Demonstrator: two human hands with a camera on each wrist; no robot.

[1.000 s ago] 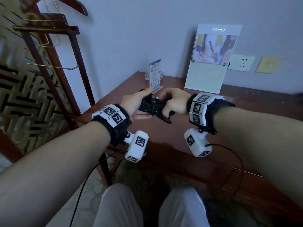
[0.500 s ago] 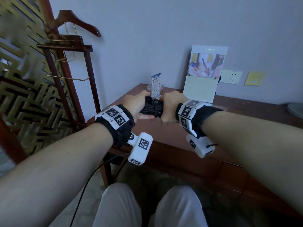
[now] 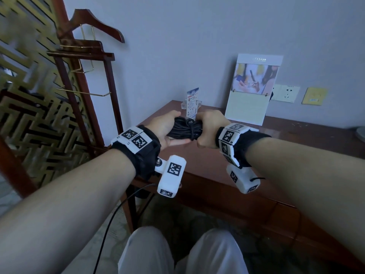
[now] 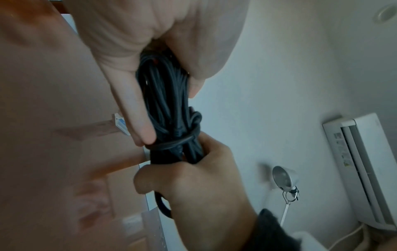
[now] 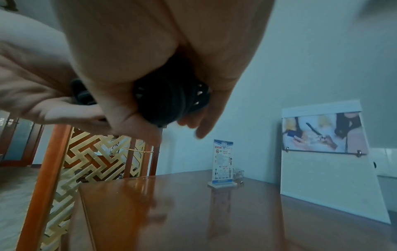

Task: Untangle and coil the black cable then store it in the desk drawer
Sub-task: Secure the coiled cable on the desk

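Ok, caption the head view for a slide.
Both hands, left and right, grip a coiled black cable above the wooden desk.

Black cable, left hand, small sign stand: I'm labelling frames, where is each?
black cable (image 3: 182, 129), head view, bundled strands.
left hand (image 3: 163, 128), head view, back of hand.
small sign stand (image 5: 222, 162), right wrist view, printed face.

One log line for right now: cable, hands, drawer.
black cable: coiled, tied | left hand: grips bundle | right hand: grips bundle | above desk | drawer: unopened
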